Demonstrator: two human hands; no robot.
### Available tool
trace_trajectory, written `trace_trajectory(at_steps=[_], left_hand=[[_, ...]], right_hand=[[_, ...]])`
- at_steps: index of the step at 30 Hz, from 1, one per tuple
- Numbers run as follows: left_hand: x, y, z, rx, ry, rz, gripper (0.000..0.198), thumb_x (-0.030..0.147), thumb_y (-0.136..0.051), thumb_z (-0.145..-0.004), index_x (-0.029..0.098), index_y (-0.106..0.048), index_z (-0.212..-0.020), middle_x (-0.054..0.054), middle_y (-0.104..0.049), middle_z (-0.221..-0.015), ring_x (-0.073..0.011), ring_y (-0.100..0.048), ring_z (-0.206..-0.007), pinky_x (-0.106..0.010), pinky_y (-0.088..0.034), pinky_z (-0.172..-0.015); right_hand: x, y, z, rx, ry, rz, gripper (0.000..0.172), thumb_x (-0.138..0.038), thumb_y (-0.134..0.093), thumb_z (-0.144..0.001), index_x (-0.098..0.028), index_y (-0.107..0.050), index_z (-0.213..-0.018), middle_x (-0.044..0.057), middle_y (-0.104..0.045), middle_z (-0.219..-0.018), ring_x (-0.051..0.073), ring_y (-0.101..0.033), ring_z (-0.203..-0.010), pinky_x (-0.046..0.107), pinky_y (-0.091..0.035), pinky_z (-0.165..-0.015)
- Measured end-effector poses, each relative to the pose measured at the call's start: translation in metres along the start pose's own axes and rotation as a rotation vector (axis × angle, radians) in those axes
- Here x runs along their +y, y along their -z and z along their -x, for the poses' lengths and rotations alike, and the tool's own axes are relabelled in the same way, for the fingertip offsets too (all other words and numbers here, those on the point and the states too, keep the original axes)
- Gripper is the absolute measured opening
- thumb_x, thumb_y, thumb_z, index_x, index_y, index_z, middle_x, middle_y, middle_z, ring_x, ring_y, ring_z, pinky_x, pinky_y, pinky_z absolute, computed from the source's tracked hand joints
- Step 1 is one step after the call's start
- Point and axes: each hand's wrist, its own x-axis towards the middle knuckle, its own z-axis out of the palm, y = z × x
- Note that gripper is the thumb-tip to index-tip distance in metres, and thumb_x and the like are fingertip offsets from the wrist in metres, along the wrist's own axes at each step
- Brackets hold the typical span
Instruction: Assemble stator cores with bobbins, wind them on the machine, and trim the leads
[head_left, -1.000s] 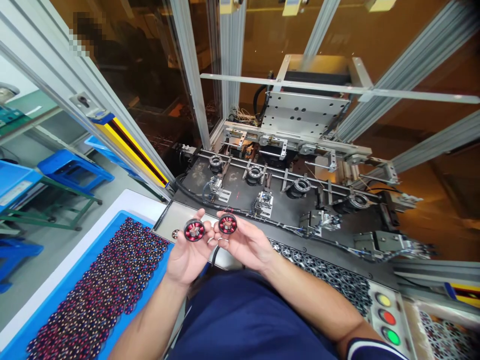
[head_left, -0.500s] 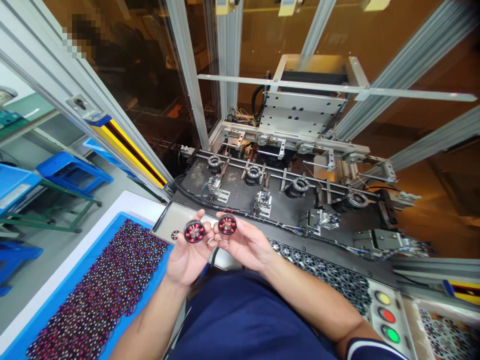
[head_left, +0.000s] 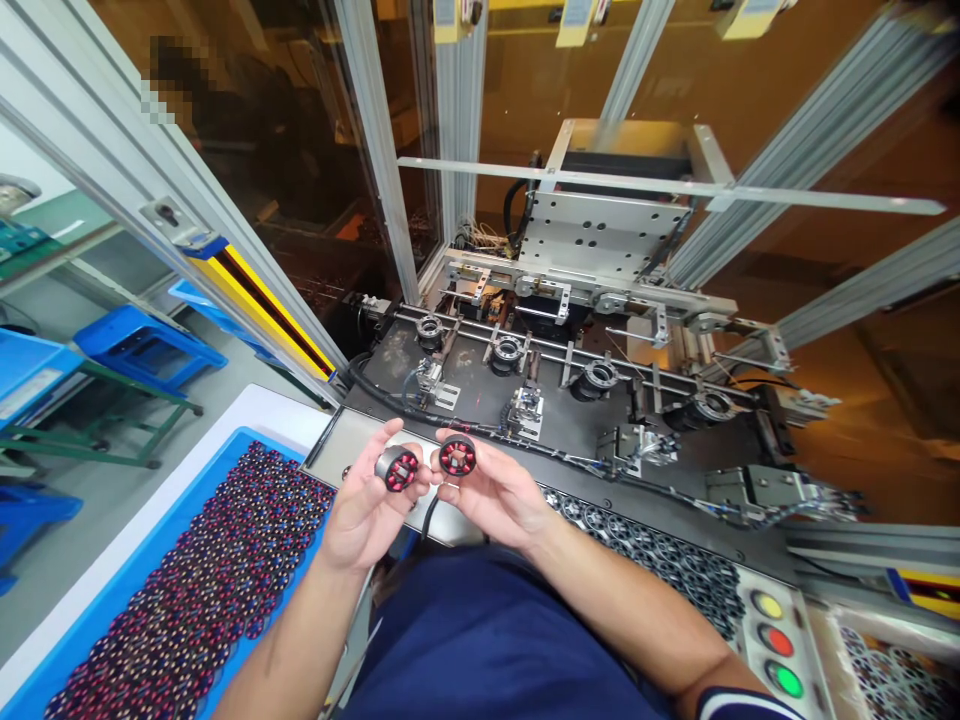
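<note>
My left hand [head_left: 364, 510] pinches a round black stator with red windings [head_left: 398, 467] between thumb and fingers. My right hand [head_left: 491, 492] holds a second red-wound stator [head_left: 457, 456] the same way, its face turned up toward me. The two parts sit side by side, a little apart, above a steel plate [head_left: 352, 437] at the front of the machine. A blue tray [head_left: 225, 470] packed with several like stators lies to the left of my left hand.
Behind the hands, a black machine bed [head_left: 480, 375] carries a row of round fixtures [head_left: 508, 349] on rails. Yellow, red and green buttons [head_left: 775, 640] sit at lower right. A yellow light curtain [head_left: 262, 300], aluminium frame posts and blue stools [head_left: 142, 340] stand on the left.
The left hand has tilted its stator and shifted it slightly right, nearer the other one. The view has dropped a little.
</note>
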Motion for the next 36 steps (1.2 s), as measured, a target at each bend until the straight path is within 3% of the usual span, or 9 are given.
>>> trace_trajectory(at_steps=[2, 5, 8, 10, 18, 23, 27, 36], left_hand=[[0.007, 0.001, 0.001, 0.039, -0.104, -0.202, 0.067, 0.023, -0.088, -0.066, 0.026, -0.057, -0.125, -0.004, -0.07, -0.1, -0.0168, -0.072, -0.082, -0.024, -0.057, -0.072], [0.014, 0.0, 0.005, 0.143, -0.378, -0.522, 0.072, 0.005, -0.086, -0.063, 0.026, -0.054, -0.124, -0.005, -0.072, -0.105, -0.0188, -0.072, -0.093, -0.028, -0.058, -0.081], [0.013, -0.001, 0.009, 0.221, -0.626, -0.732, 0.072, -0.002, -0.084, -0.06, 0.025, -0.056, -0.121, -0.006, -0.072, -0.109, -0.0203, -0.069, -0.104, -0.033, -0.055, -0.093], [0.011, 0.0, 0.011, 0.226, -0.707, -0.815, 0.074, -0.003, -0.083, -0.06, 0.025, -0.055, -0.122, -0.006, -0.072, -0.112, -0.0208, -0.068, -0.106, -0.035, -0.054, -0.095], [0.009, 0.003, 0.016, 0.222, -0.805, -0.954, 0.073, -0.003, -0.08, -0.064, 0.024, -0.052, -0.126, -0.008, -0.071, -0.117, -0.0233, -0.068, -0.108, -0.038, -0.056, -0.092], [0.01, 0.001, 0.016, 0.246, -0.78, -0.91, 0.073, -0.004, -0.081, -0.061, 0.023, -0.054, -0.123, -0.009, -0.072, -0.115, -0.0245, -0.069, -0.107, -0.041, -0.056, -0.093], [0.009, 0.001, 0.016, 0.268, -0.764, -0.875, 0.075, -0.005, -0.082, -0.058, 0.023, -0.056, -0.122, -0.009, -0.073, -0.114, -0.0251, -0.069, -0.107, -0.041, -0.055, -0.094], [0.007, -0.001, 0.013, 0.289, -0.744, -0.868, 0.075, -0.001, -0.085, -0.057, 0.024, -0.055, -0.121, -0.007, -0.073, -0.112, -0.0231, -0.07, -0.105, -0.037, -0.056, -0.092]], right_hand=[[-0.002, 0.0, 0.001, 0.014, 0.001, 0.012, 0.038, -0.034, -0.078, -0.08, -0.016, -0.069, -0.113, 0.006, -0.071, -0.094, 0.016, -0.067, -0.087, 0.026, -0.052, -0.075], [-0.004, 0.0, 0.003, 0.022, 0.01, 0.025, 0.041, -0.035, -0.08, -0.077, -0.017, -0.069, -0.112, 0.005, -0.071, -0.093, 0.016, -0.067, -0.087, 0.025, -0.051, -0.075], [-0.005, -0.002, 0.005, 0.022, 0.024, 0.051, 0.042, -0.035, -0.082, -0.076, -0.017, -0.069, -0.112, 0.006, -0.07, -0.094, 0.016, -0.067, -0.087, 0.025, -0.05, -0.074], [-0.006, -0.003, 0.005, 0.018, 0.035, 0.063, 0.042, -0.034, -0.081, -0.076, -0.017, -0.068, -0.113, 0.006, -0.07, -0.094, 0.016, -0.067, -0.087, 0.025, -0.05, -0.074], [-0.006, -0.003, 0.005, 0.035, 0.065, 0.141, 0.048, -0.036, -0.083, -0.075, -0.016, -0.065, -0.116, 0.006, -0.069, -0.093, 0.018, -0.067, -0.085, 0.026, -0.05, -0.069], [0.0, -0.004, 0.01, 0.164, 0.411, 0.646, 0.055, -0.017, -0.085, -0.073, -0.024, -0.057, -0.12, 0.007, -0.068, -0.111, 0.019, -0.067, -0.1, 0.033, -0.054, -0.085], [0.006, -0.005, 0.015, 0.176, 0.64, 0.949, 0.061, -0.009, -0.079, -0.077, -0.027, -0.05, -0.127, 0.008, -0.067, -0.115, 0.021, -0.064, -0.109, 0.037, -0.054, -0.091], [0.01, -0.005, 0.017, 0.204, 0.73, 1.067, 0.058, -0.011, -0.077, -0.077, -0.026, -0.054, -0.128, 0.009, -0.068, -0.112, 0.022, -0.065, -0.099, 0.041, -0.055, -0.086]])
